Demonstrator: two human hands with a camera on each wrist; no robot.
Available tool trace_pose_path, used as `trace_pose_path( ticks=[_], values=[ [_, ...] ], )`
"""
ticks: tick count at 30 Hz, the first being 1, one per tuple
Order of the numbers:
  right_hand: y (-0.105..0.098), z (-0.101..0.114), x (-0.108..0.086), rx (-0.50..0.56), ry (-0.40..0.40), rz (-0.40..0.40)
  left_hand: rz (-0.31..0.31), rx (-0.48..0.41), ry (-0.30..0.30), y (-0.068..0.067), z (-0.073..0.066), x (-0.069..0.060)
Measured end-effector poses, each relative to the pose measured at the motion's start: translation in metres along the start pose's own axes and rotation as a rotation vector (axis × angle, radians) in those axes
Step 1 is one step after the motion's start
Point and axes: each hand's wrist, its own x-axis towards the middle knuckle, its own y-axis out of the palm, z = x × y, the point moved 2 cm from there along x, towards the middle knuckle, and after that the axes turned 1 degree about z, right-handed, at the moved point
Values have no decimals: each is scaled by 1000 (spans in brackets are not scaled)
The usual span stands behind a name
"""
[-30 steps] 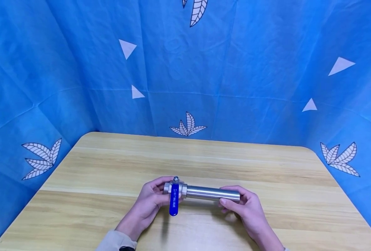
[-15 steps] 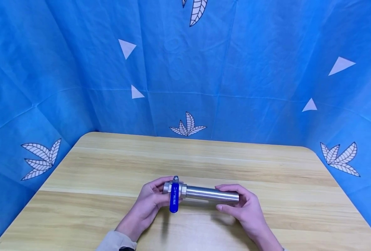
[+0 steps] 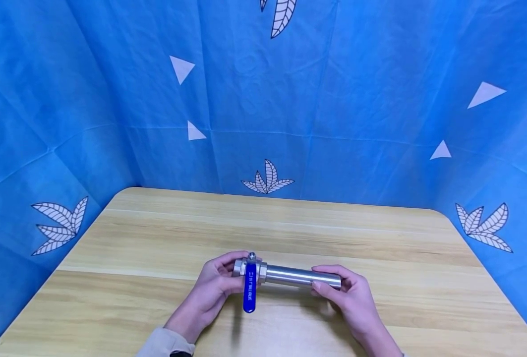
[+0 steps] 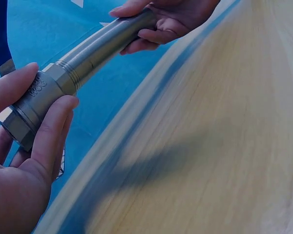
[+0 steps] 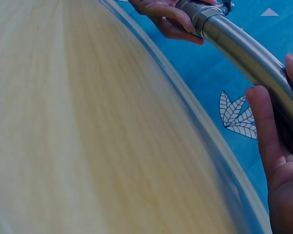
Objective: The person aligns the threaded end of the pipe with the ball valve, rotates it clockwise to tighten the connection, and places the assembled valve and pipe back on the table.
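My left hand (image 3: 211, 290) grips a metal ball valve (image 3: 263, 272) by its body, thumb in front and fingers behind. The valve's blue lever handle (image 3: 250, 290) points down toward me and bears white lettering. A smooth steel pipe (image 3: 292, 276) runs rightward from the valve's hex end. Some thread shows where pipe and valve meet in the left wrist view, next to the valve body (image 4: 44, 95). At the pipe's far end, my right hand (image 3: 354, 300) holds it between thumb and fingers. Both parts are held above the table, and their hidden undersides cannot be seen.
A light wood-grain table (image 3: 156, 233) with rounded back corners lies beneath the hands. Blue cloth (image 3: 263, 99) with white leaf and triangle prints hangs behind it and along both sides.
Half a second ago my right thumb and fingers were loosened and farther left along the pipe; now they hold its end again. The blue lever has swung slightly, its tip lower in view.
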Motion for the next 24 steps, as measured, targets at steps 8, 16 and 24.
trace_pose_path(
  ticks=[8, 16, 24],
  values=[
    [1, -1, 1, 12, 51, 3, 14, 11, 11, 0, 0, 0],
    [3, 1, 1, -25, 91, -34, 36, -4, 24, 1, 0, 0],
    [2, 2, -1, -28, 107, -27, 31, -15, 1, 1, -1, -2]
  ],
)
